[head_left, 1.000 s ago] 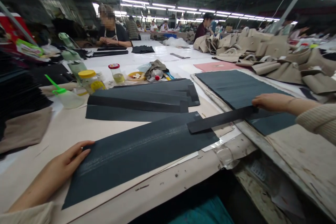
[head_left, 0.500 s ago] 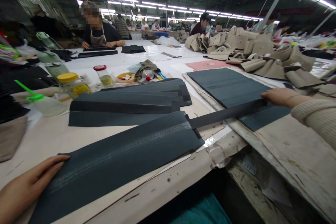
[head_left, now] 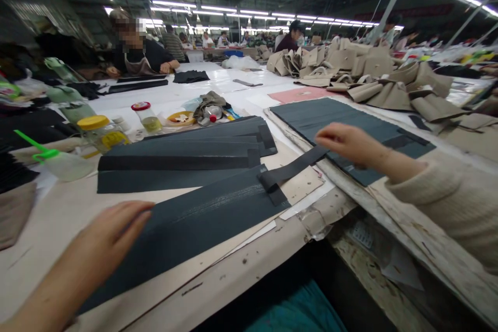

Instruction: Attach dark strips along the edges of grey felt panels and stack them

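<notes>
A long dark grey-green panel lies slantwise on the table before me, with a glossy streak along its length. My left hand is over its near left part, fingers stretched out; whether they touch it I cannot tell. To the right, my right hand pinches the end of a dark strip. The strip's other end curls over the panel's right end, beside a short dark band. Behind the panel, similar panels with dark strips on them lie overlapped.
A board at right bears a dark sheet with strip pieces on it. Behind stand a yellow-lidded jar, a red-lidded jar and a green-spouted bottle. Beige pieces pile up at back right. A person works across the table.
My right hand has moved left with the strip's end, and the strip now bends over the panel's end. My left hand has slid right and forward along the panel.
</notes>
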`<state>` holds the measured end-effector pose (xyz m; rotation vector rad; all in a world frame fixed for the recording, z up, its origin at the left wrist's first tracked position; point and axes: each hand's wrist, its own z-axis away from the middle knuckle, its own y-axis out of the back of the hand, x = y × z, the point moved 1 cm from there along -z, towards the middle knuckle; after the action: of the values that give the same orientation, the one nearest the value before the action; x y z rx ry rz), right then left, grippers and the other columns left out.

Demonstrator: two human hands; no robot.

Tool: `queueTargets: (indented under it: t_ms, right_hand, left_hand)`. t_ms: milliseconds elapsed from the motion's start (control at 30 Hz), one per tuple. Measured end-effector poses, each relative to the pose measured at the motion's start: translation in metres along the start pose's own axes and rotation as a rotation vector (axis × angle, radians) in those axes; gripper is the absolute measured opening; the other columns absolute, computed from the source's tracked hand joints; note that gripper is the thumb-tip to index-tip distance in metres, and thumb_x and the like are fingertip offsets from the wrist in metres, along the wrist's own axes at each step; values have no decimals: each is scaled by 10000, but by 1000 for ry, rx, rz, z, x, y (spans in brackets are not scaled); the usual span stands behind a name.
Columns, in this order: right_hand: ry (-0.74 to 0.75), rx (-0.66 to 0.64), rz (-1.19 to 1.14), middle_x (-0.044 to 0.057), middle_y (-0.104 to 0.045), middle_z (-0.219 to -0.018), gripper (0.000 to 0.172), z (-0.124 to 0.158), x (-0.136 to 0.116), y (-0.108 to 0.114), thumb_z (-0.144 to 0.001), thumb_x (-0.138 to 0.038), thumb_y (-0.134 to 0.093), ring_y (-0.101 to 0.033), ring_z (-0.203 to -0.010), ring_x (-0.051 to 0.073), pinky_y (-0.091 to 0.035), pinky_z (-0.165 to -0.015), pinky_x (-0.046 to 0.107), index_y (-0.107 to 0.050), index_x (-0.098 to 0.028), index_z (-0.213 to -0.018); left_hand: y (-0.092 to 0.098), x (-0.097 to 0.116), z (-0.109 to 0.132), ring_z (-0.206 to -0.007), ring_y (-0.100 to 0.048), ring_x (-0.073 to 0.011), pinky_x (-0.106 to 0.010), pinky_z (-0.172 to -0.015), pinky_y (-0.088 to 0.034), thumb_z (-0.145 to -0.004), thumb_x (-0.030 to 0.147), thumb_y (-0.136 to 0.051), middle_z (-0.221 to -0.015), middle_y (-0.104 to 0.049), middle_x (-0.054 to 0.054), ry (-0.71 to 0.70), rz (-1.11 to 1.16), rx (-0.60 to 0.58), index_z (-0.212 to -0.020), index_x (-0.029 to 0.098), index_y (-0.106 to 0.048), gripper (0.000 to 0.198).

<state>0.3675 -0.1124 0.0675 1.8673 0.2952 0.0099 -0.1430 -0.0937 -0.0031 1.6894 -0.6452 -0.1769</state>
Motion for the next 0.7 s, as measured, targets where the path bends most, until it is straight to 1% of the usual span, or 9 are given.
queueTargets:
  t_ms: [67, 133, 167, 233, 300, 367, 433, 567, 700]
  right_hand:
    - [193, -151, -20, 52, -596, -838, 254, 17, -50, -25, -834, -379, -491, -534, -790, 142, -394, -738, 258, -625, -166, -870]
    - [276, -204, -9, 60, -586, -860, 279, 32, -84, -50, -818, -420, -507, -535, -828, 170, -402, -742, 281, -602, -171, -902]
    - [290, -212, 3, 66, -580, -861, 308, 38, -95, -61, -810, -444, -509, -533, -833, 179, -405, -737, 289, -588, -165, -915]
    - [270, -207, 40, 71, -567, -854, 363, 45, -107, -80, -788, -490, -517, -526, -817, 191, -407, -716, 299, -562, -153, -914]
    - [226, -193, 89, 69, -556, -843, 376, 48, -111, -91, -775, -510, -520, -517, -804, 199, -405, -697, 302, -544, -150, -879]
    - [192, -174, 139, 69, -547, -838, 330, 50, -114, -97, -797, -477, -499, -507, -812, 203, -400, -687, 299, -531, -151, -840]
    - [183, -159, 178, 70, -540, -834, 251, 52, -117, -99, -832, -398, -467, -499, -818, 203, -394, -672, 291, -522, -154, -817]
    - [210, -188, 207, 69, -537, -817, 145, 54, -119, -101, -849, -252, -427, -498, -785, 182, -379, -637, 267, -528, -156, -809]
    - [164, -204, 112, 55, -551, -800, 175, 49, -109, -98, -865, -213, -390, -510, -795, 156, -377, -682, 255, -543, -161, -797]
  left_hand:
    - [-12, 71, -26, -931, -540, -180, -322, -854, -433, -850, 384, -384, -993, -605, -2, -192, 76, -140, -980, 245, -572, 268]
    - [-31, 130, -48, -900, -542, -163, -293, -824, -439, -868, 272, -374, -965, -605, -21, -330, 109, -267, -990, 226, -576, 241]
    - [-41, 151, -57, -882, -543, -163, -287, -805, -441, -866, 242, -382, -938, -604, -28, -381, 112, -296, -973, 215, -583, 230]
    - [-62, 179, -71, -843, -542, -164, -280, -770, -441, -857, 213, -404, -878, -598, -34, -442, 122, -297, -909, 194, -594, 198]
    - [-81, 190, -81, -820, -538, -162, -273, -745, -438, -849, 206, -421, -844, -586, -31, -439, 140, -259, -852, 183, -590, 170]
    - [-96, 190, -85, -809, -531, -161, -269, -729, -432, -848, 216, -432, -834, -574, -28, -390, 163, -203, -824, 181, -580, 154]
    - [-106, 187, -85, -812, -519, -160, -270, -723, -425, -857, 234, -426, -848, -567, -27, -360, 187, -147, -830, 185, -577, 161]
    - [-110, 185, -80, -835, -491, -158, -275, -740, -414, -874, 215, -393, -906, -564, -30, -421, 229, -103, -919, 212, -600, 212]
    - [-108, 188, -77, -843, -471, -163, -293, -764, -405, -871, 190, -388, -921, -559, -33, -442, 210, -110, -1026, 228, -592, 259]
